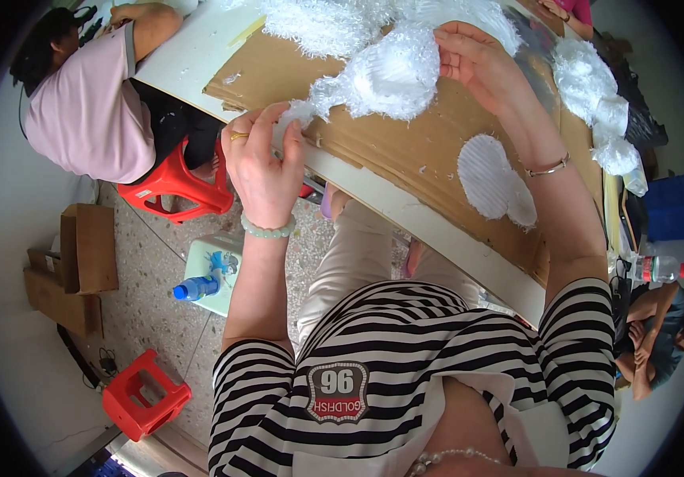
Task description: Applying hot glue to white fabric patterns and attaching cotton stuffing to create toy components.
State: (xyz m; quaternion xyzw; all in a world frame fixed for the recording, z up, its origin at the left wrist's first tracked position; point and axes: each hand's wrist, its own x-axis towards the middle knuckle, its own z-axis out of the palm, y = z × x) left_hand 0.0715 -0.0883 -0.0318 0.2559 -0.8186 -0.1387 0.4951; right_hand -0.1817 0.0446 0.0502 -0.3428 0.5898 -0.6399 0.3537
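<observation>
A white fuzzy fabric piece (393,75), with a ribbed patch showing in its middle, stretches between my two hands above the cardboard sheet (389,163). My left hand (262,163) is closed on its narrow left end, thumb against fingers, at the table's near edge. At the wide right end, my right hand (481,71) pinches the fuzzy rim with its fingertips. A flat white cutout (489,179) with a ribbed surface and a smaller rounded end lies on the cardboard, below my right forearm.
More white fuzzy pieces (310,28) are heaped at the far side, others (584,79) at the right. A seated person (95,111) works at the far left. Red stools (147,393), a pale stool (215,274) with a blue bottle (197,288), and cardboard boxes (87,246) occupy the floor.
</observation>
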